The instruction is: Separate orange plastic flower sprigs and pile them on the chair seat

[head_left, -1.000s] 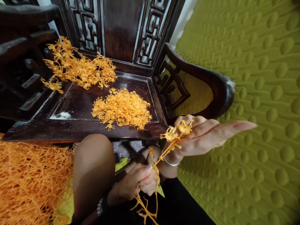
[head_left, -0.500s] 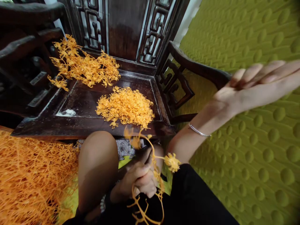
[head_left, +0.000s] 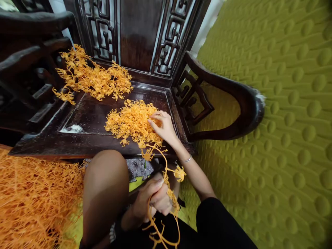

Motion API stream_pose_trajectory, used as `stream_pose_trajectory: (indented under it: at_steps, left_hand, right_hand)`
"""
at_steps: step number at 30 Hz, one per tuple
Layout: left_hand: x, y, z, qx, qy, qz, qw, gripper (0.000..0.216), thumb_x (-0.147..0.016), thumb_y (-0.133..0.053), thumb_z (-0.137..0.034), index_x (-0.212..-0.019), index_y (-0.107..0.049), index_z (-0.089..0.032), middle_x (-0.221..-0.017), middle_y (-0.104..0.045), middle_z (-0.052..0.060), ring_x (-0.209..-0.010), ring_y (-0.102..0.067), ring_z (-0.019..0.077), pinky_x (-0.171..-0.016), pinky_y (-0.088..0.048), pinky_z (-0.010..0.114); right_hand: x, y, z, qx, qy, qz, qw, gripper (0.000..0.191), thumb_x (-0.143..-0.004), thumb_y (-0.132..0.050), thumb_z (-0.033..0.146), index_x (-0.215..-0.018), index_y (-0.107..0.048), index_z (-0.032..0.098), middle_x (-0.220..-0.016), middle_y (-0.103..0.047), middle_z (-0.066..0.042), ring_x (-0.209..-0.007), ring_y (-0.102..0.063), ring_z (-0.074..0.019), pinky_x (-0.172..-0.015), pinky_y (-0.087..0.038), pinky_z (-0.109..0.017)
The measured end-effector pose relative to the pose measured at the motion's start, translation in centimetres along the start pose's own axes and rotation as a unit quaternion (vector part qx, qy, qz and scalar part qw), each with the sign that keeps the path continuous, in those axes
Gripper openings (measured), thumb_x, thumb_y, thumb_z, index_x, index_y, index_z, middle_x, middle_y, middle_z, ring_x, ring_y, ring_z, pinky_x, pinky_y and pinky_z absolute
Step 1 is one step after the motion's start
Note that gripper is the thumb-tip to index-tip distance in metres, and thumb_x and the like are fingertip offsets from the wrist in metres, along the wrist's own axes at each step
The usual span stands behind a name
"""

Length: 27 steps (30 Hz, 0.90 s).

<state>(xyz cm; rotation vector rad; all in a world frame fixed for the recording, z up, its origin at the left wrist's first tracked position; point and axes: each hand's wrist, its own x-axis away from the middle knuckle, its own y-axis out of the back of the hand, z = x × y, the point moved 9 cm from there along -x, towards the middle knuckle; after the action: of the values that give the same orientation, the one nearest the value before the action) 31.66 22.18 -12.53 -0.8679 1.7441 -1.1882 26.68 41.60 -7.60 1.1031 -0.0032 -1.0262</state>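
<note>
Closest in, below the front edge of the dark carved wooden chair seat (head_left: 88,117): left hand (head_left: 153,200), fingers closed tight round a bunch of long orange branching strands (head_left: 171,199), loose ends dangling beneath, frilly tips poking up toward the seat edge. Left of that, off the seat's front left corner, a big tangled heap of orange strands (head_left: 33,200), seemingly not yet worked.

Next out, on the front middle of the seat: right hand (head_left: 163,125), silver bangle (head_left: 187,159) at the wrist, fingers bent down and drawn narrow, tips touching the right side of a small mound of fine orange bits (head_left: 131,121). Impossible to tell whether anything is pinched between them.

Farther back, at the seat's rear left corner, a looser pile of coarse orange sprigs (head_left: 90,77).

Judging by all that: two piles built up, one bunch in hand and partway through, by far the larger share apparently left.

Right of the seat, green bumpy matting (head_left: 285,121).
</note>
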Motion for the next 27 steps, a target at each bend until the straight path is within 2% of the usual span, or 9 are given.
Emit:
stream_pose_trajectory:
  at_steps: [3, 5, 7, 11, 14, 17, 19, 23, 27]
  left_hand:
    - [0.0, 0.2, 0.1, -0.004, 0.01, -0.009, 1.0, 0.062, -0.089, -0.053, -0.043, -0.044, -0.019, -0.018, -0.034, -0.012, -0.008, -0.032, -0.01, 0.0048, -0.041, -0.018, 0.022]
    - [0.0, 0.2, 0.5, -0.004, 0.032, -0.005, 0.999, 0.062, -0.089, -0.053, -0.044, -0.044, -0.02, -0.018, -0.034, -0.013, -0.008, -0.031, -0.01, 0.0048, -0.041, -0.018, 0.022]
    - [0.1, -0.2, 0.8, 0.002, 0.048, 0.017, 0.999, 0.061, -0.09, -0.05, -0.044, -0.044, -0.021, -0.019, -0.033, -0.014, -0.008, -0.03, -0.011, 0.0051, -0.04, -0.019, 0.022]
    - [0.2, -0.3, 1.3, 0.02, 0.082, 0.028, 0.996, 0.06, -0.09, -0.05, -0.043, -0.043, -0.021, -0.019, -0.033, -0.014, -0.008, -0.029, -0.011, 0.0047, -0.041, -0.02, 0.022]
    - [0.3, -0.2, 1.8, 0.009, 0.109, 0.023, 0.994, 0.062, -0.089, -0.051, -0.045, -0.042, -0.021, -0.018, -0.032, -0.015, -0.007, -0.029, -0.014, 0.0045, -0.042, -0.022, 0.022]
    - [0.6, 0.0, 2.5, -0.019, 0.149, 0.018, 0.989, 0.064, -0.087, -0.053, -0.049, -0.041, -0.022, -0.018, -0.031, -0.019, -0.006, -0.029, -0.017, 0.0048, -0.043, -0.023, 0.023]
    - [0.7, 0.1, 2.7, -0.025, 0.157, 0.013, 0.987, 0.063, -0.088, -0.053, -0.05, -0.042, -0.022, -0.018, -0.031, -0.021, -0.005, -0.03, -0.019, 0.005, -0.044, -0.022, 0.023]
    - [0.6, 0.1, 1.7, -0.014, 0.097, 0.015, 0.995, 0.062, -0.09, -0.051, -0.049, -0.045, -0.02, -0.018, -0.034, -0.015, -0.008, -0.031, -0.012, 0.0045, -0.042, -0.022, 0.022]
    - [1.4, -0.2, 1.6, -0.028, 0.097, 0.027, 0.995, 0.061, -0.091, -0.049, -0.049, -0.045, -0.022, -0.018, -0.034, -0.02, -0.007, -0.03, -0.017, 0.0039, -0.045, -0.027, 0.021]
  right_hand:
    - [1.1, 3.2, 1.5, -0.104, 0.004, -0.132, 0.986, 0.024, -0.082, -0.064, 0.041, -0.091, -0.067, 0.019, -0.107, -0.063, -0.01, -0.106, -0.055, -0.0221, -0.099, -0.039, -0.042]
    - [2.1, 3.8, 2.5, -0.234, -0.013, -0.118, 0.965, 0.027, -0.085, -0.058, 0.045, -0.094, -0.065, 0.02, -0.102, -0.065, -0.008, -0.101, -0.059, -0.0194, -0.096, -0.043, -0.039]
    - [2.9, 2.0, 4.1, -0.407, -0.055, 0.021, 0.912, 0.045, -0.088, -0.045, 0.059, -0.1, -0.063, 0.019, -0.099, -0.066, -0.009, -0.094, -0.063, -0.0192, -0.088, -0.048, -0.038]
    - [7.0, -2.3, 9.3, -0.615, -0.162, 0.342, 0.692, 0.084, -0.08, -0.015, 0.081, -0.108, -0.057, 0.014, -0.099, -0.066, -0.016, -0.074, -0.066, -0.0193, -0.058, -0.052, -0.032]
    - [8.1, -3.0, 10.1, -0.65, -0.231, 0.369, 0.622, 0.067, -0.084, -0.024, 0.075, -0.079, -0.055, 0.016, -0.061, -0.057, -0.003, -0.042, -0.045, -0.0086, -0.037, -0.033, -0.02]
    - [6.9, -2.5, 8.5, -0.67, -0.274, 0.282, 0.63, 0.051, -0.09, -0.042, 0.057, -0.056, -0.033, 0.02, -0.044, -0.025, 0.009, -0.035, -0.02, -0.0041, -0.034, -0.02, -0.016]
    - [5.6, -1.2, 7.4, -0.67, -0.269, 0.209, 0.659, 0.053, -0.089, -0.047, 0.051, -0.054, -0.023, 0.02, -0.044, -0.017, 0.01, -0.035, -0.012, -0.0036, -0.032, -0.016, -0.015]
    - [3.7, 3.3, 6.2, -0.599, -0.212, 0.047, 0.771, 0.056, -0.087, -0.053, 0.051, -0.055, -0.019, 0.021, -0.043, -0.013, 0.011, -0.033, -0.008, -0.003, -0.029, -0.013, -0.016]
    - [4.4, 8.1, 7.7, -0.465, -0.13, -0.092, 0.871, 0.054, -0.089, -0.045, 0.058, -0.054, -0.027, 0.022, -0.044, -0.017, 0.009, -0.032, -0.019, -0.0038, -0.03, -0.021, -0.016]
